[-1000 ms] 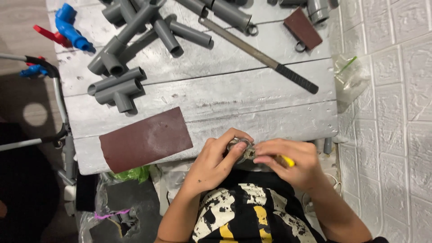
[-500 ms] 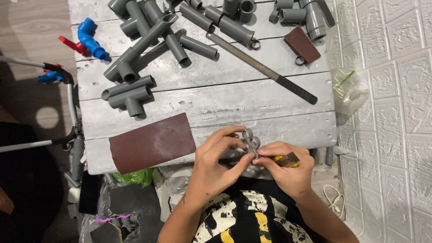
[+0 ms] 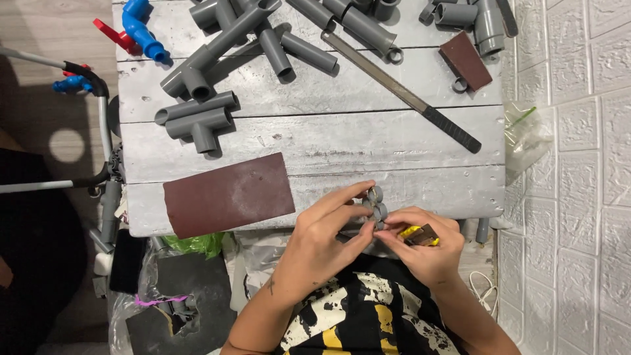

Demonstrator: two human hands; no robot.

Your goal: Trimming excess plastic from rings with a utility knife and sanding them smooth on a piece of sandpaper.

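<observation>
My left hand [image 3: 325,240] grips a small grey pipe fitting [image 3: 374,204] at the near edge of the grey wooden table [image 3: 315,141]. Its fingers wrap the fitting from the left. My right hand [image 3: 424,246] is pressed against the fitting from the right and holds a small yellow tool with a brown piece [image 3: 420,234]. Both hands meet just over the table's front edge, above my lap.
A brown sheet of sandpaper [image 3: 229,194] lies left of my hands. Grey pipe tees [image 3: 197,119] and several pipe pieces fill the back. A long metal file [image 3: 407,98] lies diagonally; a smaller sandpaper piece [image 3: 465,60] at back right. Blue fittings [image 3: 141,26] far left; white wall right.
The view has shifted, so the table sits further right and lower in frame. My hands stay together on the fitting, with the fingers slightly rearranged around it.
</observation>
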